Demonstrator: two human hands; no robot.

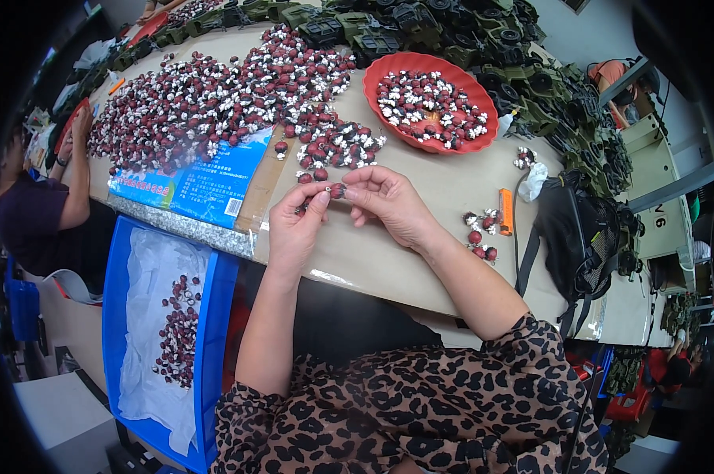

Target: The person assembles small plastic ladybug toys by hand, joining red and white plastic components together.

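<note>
Over the near part of the table, my left hand [300,217] and my right hand [390,207] meet, fingertips pinched on one small dark-red and black bead-like piece [338,190]. Another dark piece shows partly inside my left fingers. Just beyond my hands spreads a big heap of the same small red, white and black pieces [214,103]. A scalloped red bowl [484,95] at the far right of the heap holds more of them. Beside my right forearm lie a few loose pieces [475,237] and an orange utility knife [506,212].
A blue printed cardboard sheet [207,189] lies under the heap's near edge. Below the table at left stands a blue bin [116,316] lined with white plastic. A black backpack [574,245] sits on the right; green toy vehicles [452,31] are piled behind. A person [45,197] works at far left.
</note>
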